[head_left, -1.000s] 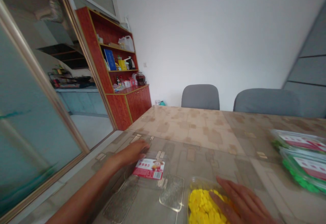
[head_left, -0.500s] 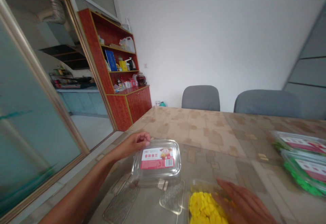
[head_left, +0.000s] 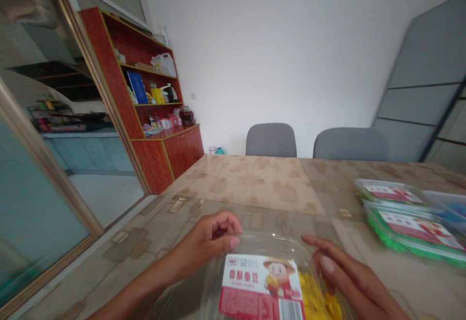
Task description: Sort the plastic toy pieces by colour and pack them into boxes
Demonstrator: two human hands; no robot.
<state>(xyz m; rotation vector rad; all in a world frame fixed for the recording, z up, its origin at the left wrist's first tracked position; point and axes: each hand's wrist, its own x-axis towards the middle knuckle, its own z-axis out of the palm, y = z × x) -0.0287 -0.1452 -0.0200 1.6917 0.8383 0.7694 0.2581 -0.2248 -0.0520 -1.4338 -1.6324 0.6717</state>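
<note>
A clear plastic lid [head_left: 255, 257] with a red and white label sits over a clear box of yellow pieces [head_left: 316, 300] at the bottom of the view. My left hand [head_left: 209, 240] pinches the lid's far left corner, fingers curled. My right hand [head_left: 345, 281] lies against the box's right side with its fingers stretched out along the lid's edge. The box's lower part is cut off by the frame.
Closed clear boxes with green pieces [head_left: 407, 227] lie on the patterned table [head_left: 255, 184] at the right, a bluish one [head_left: 449, 201] behind them. Two grey chairs [head_left: 271, 140] stand at the far side. A red wooden shelf unit [head_left: 145, 101] and a glass sliding door are on the left.
My left hand lifted the labelled lid off the table at the left and swung it right, over the box of yellow pieces. My right hand stayed at the box.
</note>
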